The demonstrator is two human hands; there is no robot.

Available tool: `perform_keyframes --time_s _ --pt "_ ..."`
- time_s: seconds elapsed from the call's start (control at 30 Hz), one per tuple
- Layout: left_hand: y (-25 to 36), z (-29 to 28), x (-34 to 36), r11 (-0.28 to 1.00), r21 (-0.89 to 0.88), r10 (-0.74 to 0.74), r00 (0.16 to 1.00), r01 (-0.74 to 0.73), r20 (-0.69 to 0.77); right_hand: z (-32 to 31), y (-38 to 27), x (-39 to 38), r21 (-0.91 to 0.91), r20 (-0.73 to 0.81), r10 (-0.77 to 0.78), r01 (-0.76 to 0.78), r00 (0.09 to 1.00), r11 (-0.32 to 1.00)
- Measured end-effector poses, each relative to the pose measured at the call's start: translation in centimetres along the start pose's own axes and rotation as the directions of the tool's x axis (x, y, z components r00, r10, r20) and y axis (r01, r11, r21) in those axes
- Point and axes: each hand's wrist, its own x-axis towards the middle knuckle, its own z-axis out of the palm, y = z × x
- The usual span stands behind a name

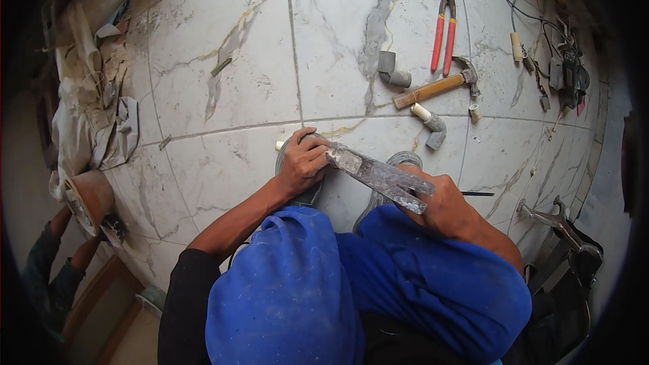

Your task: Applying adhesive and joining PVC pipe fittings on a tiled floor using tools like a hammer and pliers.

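My right hand (449, 206) is closed round the handles of a worn grey two-handled tool (372, 174), whose blocky head points left. I cannot tell its exact kind. Against that head is my left hand (304, 162), fingers curled. A short cream-white piece (279, 145), like a pipe end, pokes out on the left side of these fingers; the rest is hidden. Both hands are above my grey footwear (404, 158), in front of my blue-clad knees. Beyond them lie a grey elbow fitting with a white pipe stub (422, 112) and a wooden-handled claw hammer (433, 90).
Red-handled pincers (444, 34), another grey elbow fitting (394, 71) and a small ring piece (475, 112) lie on the marble-look tiles. Cables and a dark device (571, 67) are at far right. Crumpled sheeting (88, 94), a bucket (91, 196) and another person's arms (57, 263) are at left.
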Motion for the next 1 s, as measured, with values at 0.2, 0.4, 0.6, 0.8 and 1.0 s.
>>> perform_keyframes --time_s 0.2,0.4,0.6,0.8,1.0 --pt "0.0 0.1 0.7 0.999 0.028 0.035 0.999 -0.035 -0.013 1.2 1.4 -0.4 -0.068 0.082 0.061 -0.055 0.995 0.996" --pt "0.0 -0.1 0.3 0.999 0.030 0.013 1.000 -0.014 0.012 0.1 -0.2 -0.3 0.056 -0.020 -0.035 0.036 0.999 0.998" --pt "0.0 -0.2 0.5 0.998 0.036 0.042 0.999 -0.042 0.000 1.6 1.4 -0.7 -0.141 0.136 0.097 -0.078 0.986 0.987" --pt "0.3 -0.3 0.9 0.999 0.029 0.019 1.000 -0.020 0.006 0.4 -0.1 -0.6 0.018 -0.090 -0.093 0.095 0.992 0.995" --pt "-0.5 0.4 0.4 0.997 0.079 0.018 1.000 -0.017 -0.007 1.3 1.3 -0.7 -0.098 0.116 0.065 -0.054 0.991 0.994"
